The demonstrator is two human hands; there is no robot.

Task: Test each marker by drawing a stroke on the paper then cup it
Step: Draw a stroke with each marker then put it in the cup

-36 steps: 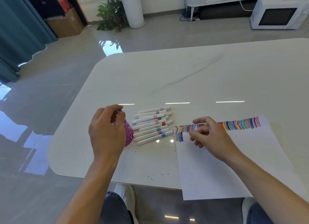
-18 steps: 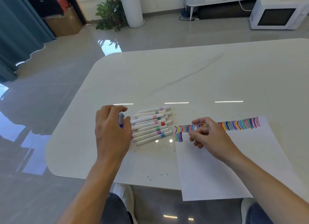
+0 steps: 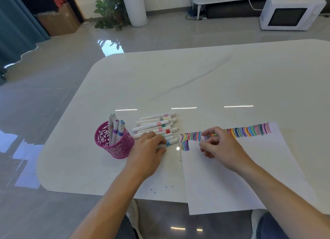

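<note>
The person's left hand lies over the near end of a row of white-barrelled markers with coloured bands on the pale marble-look table. Its fingers are curled down onto the nearest one, the blue-banded marker; I cannot tell whether they have closed round it or only touch it. The right hand rests on the white sheet of paper at about three o'clock from the markers, fingers loosely bent and pinched narrow, with nothing visibly held. It seems to be pinning the sheet down just below the band of coloured test strokes along the far edge.

By my reckoning the step in hand is taking up the next untested marker. The next move calls for lifting it clear of its neighbours, uncapping it, and carrying it to the short second line of strokes at the sheet's left edge, where blank paper waits.

The lying markers are parallel, touching side by side, long axes running from roughly eight o'clock to two o'clock, the banded ends toward the paper. The pink perforated metal cup stands at nine o'clock from the left hand, just beside it. It holds several markers upright, leaning slightly, ends up.
</note>
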